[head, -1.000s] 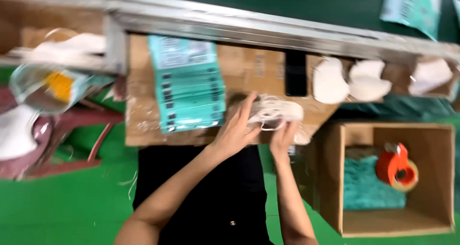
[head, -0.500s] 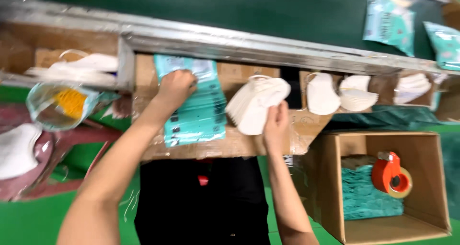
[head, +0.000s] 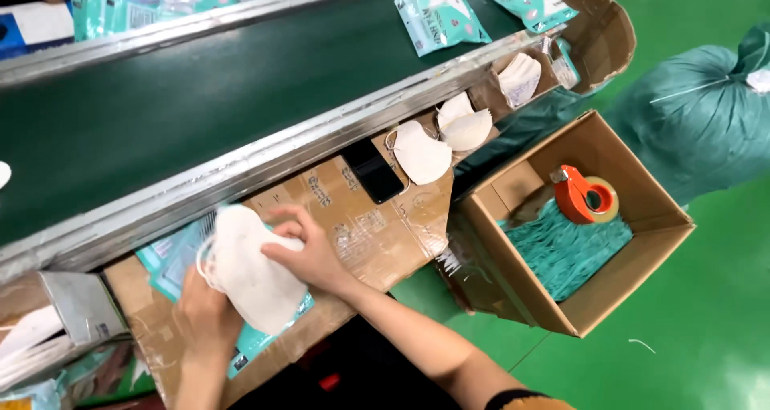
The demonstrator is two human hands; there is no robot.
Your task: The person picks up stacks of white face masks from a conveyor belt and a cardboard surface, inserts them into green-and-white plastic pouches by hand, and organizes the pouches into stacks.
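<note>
Item: white mask stack (head: 253, 274), gripped by the fingers of our left hand (head: 210, 318) and right hand (head: 309, 254), squared over teal pouches (head: 172, 258) beside the conveyor belt (head: 200, 97).

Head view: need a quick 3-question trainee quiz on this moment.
1. True or false: both hands touch the white mask stack.
2. Where is the orange tape dispenser? A) on the conveyor belt B) in the open cardboard box C) on the floor
3. What dark flat thing lies on the cardboard worktop beside the belt rail?

Key: 1 true: left hand, right hand. 2 B. 3 a black phone.
</note>
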